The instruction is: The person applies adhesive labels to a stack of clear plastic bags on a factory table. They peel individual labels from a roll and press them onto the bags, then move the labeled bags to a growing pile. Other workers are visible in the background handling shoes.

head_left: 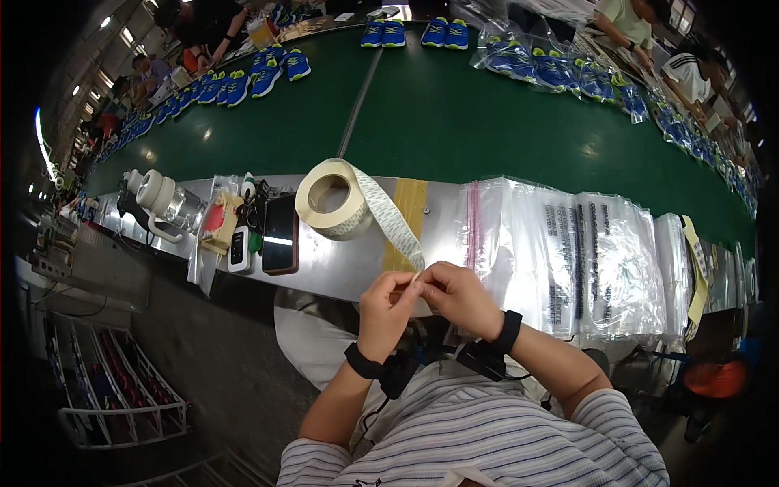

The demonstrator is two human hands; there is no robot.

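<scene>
A large roll of printed labels (312, 203) rests on the metal ledge in front of me, and its unwound strip (388, 213) runs down to my fingers. My left hand (385, 310) pinches the strip's end between thumb and fingers. Right beside it, my right hand (461, 297) also pinches at that end, fingertips touching the left ones. Whether a single label is lifted off the strip is too small to tell. Both wrists wear black bands. To the right of my hands lie stacked clear plastic bags (527, 252) with printing on them.
Behind the ledge runs a green conveyor belt (454, 122) carrying blue shoes (445, 33), some in clear bags (511, 61). Left on the ledge are a phone (281, 235), a small white device (239, 249) and a water bottle (174, 203). Co-workers (625, 32) sit across the belt.
</scene>
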